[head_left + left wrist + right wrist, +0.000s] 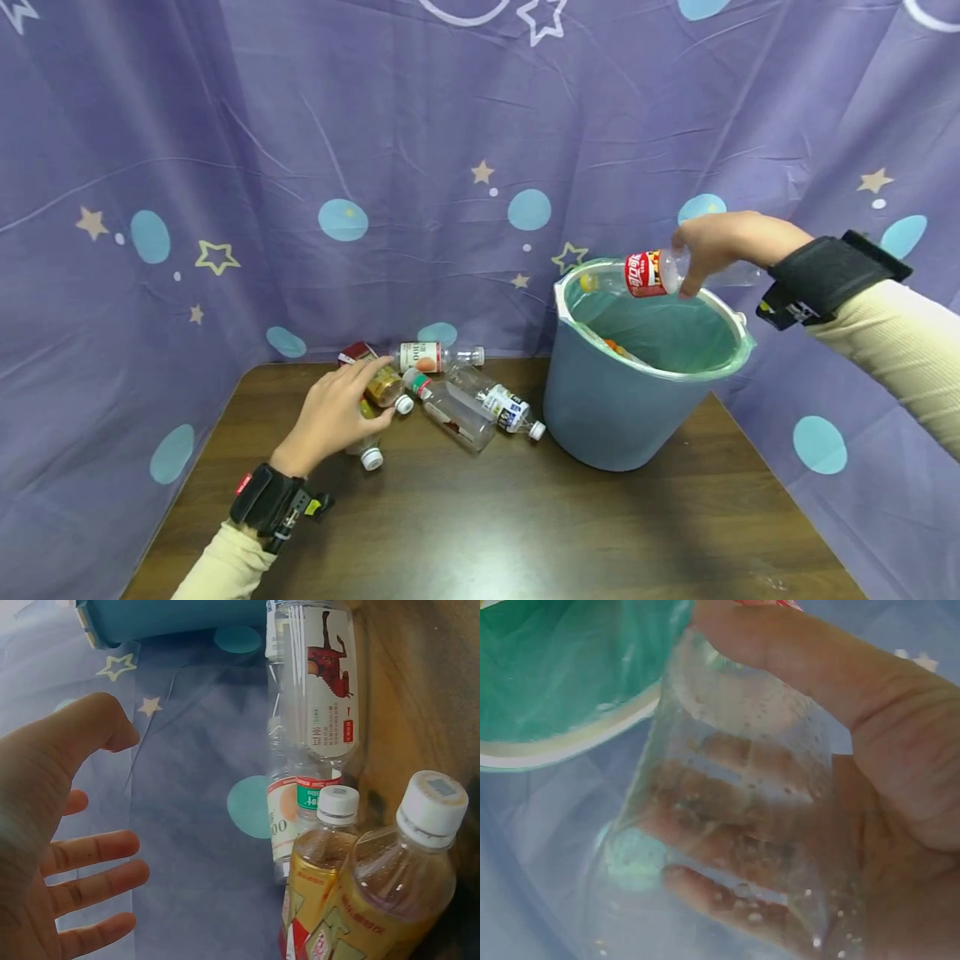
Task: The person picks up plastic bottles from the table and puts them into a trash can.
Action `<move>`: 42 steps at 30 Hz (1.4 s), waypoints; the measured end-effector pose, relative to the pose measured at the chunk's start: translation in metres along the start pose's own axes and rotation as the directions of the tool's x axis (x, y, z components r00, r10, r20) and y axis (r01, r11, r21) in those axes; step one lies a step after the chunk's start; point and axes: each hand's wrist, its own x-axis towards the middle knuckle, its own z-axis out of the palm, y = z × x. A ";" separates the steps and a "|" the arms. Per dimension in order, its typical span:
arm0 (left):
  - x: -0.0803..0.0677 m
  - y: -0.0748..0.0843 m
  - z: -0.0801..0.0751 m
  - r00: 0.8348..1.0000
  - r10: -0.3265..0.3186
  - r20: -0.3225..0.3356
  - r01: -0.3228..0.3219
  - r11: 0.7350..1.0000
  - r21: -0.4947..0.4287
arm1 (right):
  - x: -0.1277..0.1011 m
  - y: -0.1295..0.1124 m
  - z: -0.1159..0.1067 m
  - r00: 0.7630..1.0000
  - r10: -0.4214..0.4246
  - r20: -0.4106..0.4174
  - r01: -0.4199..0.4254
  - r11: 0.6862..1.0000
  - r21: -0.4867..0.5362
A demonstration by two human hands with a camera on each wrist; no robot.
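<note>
My right hand (718, 242) grips a clear plastic bottle with a red label (651, 272) and holds it lying sideways over the blue bucket (600, 417), which is lined with a green bag. The right wrist view shows my thumb and fingers (810, 667) wrapped round the clear bottle (727, 825). My left hand (336, 412) hovers open over a cluster of empty bottles on the brown table (487, 525), nearest a gold-labelled bottle (387, 387). In the left wrist view my spread fingers (90, 855) are beside the gold-labelled bottles (375, 892), holding nothing.
Several empty bottles lie at the table's back left, among them a clear one with a white cap (498, 404) and one with a peach label (431, 357). A purple star-patterned curtain (300, 167) surrounds the table. Something orange (612, 345) lies inside the bucket.
</note>
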 end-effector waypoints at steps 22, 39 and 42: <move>-0.023 -0.007 0.023 0.999 -0.035 0.009 0.035 0.999 -0.018 | 0.079 -0.014 0.092 0.959 -0.228 0.167 0.200 0.965 0.170; -0.030 -0.029 0.044 0.985 -0.090 0.144 0.089 0.996 0.015 | 0.081 -0.002 0.107 0.922 -0.310 0.233 0.252 0.935 0.248; -0.031 -0.038 0.045 0.984 -0.079 0.158 0.077 0.997 0.019 | 0.079 0.002 0.109 0.922 -0.304 0.240 0.239 0.934 0.266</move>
